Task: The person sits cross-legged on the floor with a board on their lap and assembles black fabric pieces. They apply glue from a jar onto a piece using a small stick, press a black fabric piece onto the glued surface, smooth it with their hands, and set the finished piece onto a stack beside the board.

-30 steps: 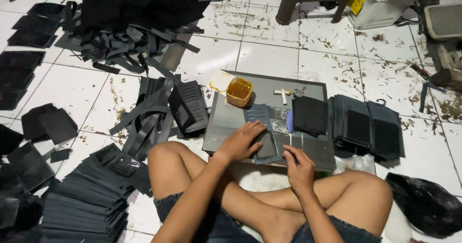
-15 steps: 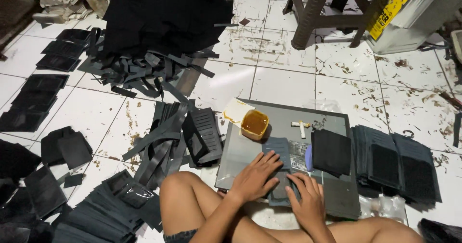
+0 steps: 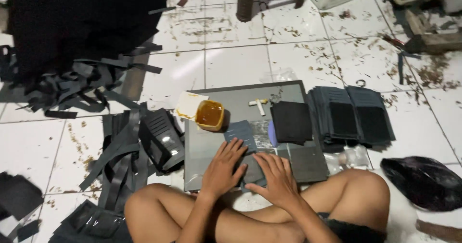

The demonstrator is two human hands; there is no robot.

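Note:
I sit cross-legged on a tiled floor with a grey work board (image 3: 207,142) in front of my knees. My left hand (image 3: 223,168) and my right hand (image 3: 276,180) both lie flat, fingers spread, pressing a dark grey leather-like piece (image 3: 251,168) onto the board's near edge. Another grey piece (image 3: 240,132) lies just beyond my fingers. A small yellow tub of amber glue (image 3: 210,115) stands at the board's back left on a stained paper. A white stick tool (image 3: 259,104) and a black square piece (image 3: 291,122) lie at the back right.
Stacks of dark cut pieces (image 3: 351,118) sit right of the board, another stack (image 3: 161,137) and loose strips (image 3: 118,156) to its left. A big heap of black material (image 3: 82,26) fills the far left. A black bag (image 3: 423,180) lies at the right, furniture legs beyond.
The view has tilted and moved in closer. My two hands have come nearer together on the grey piece and press it flat at the board's near edge.

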